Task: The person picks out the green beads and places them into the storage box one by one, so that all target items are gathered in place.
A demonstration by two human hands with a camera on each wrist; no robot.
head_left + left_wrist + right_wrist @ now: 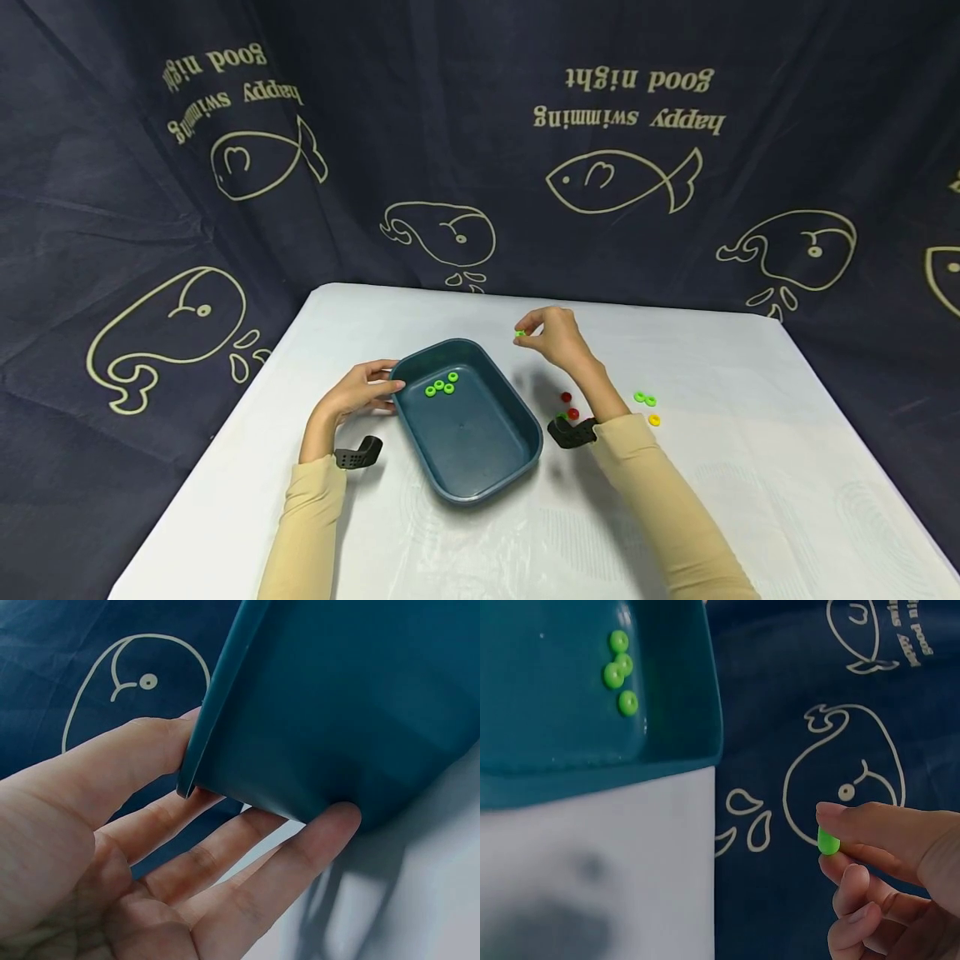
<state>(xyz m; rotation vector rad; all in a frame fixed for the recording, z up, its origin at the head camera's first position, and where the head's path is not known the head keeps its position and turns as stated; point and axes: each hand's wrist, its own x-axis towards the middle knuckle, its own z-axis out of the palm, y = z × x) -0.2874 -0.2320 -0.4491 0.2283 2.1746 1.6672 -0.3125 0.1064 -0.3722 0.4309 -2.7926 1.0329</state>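
Note:
A dark teal plastic bin [461, 454] stands on the table, slightly angled, with several small green ring-shaped beads [448, 388] lying near its far end. My left hand [352, 395] grips the bin's far left corner, thumb over the rim and fingers spread against the outside, as the left wrist view shows. Beyond the bin's right side, raised above the table, my right hand [558, 337] pinches one green ring-shaped bead [829, 841] between thumb and index finger. Its other fingers are curled in loosely.
Beside the right wrist lie two red beads [573, 414] and a partly hidden green one [562, 416]. Farther right are two green beads [650, 401] and a yellow one [655, 420]. A dark printed curtain [480, 150] hangs behind the white table [750, 467].

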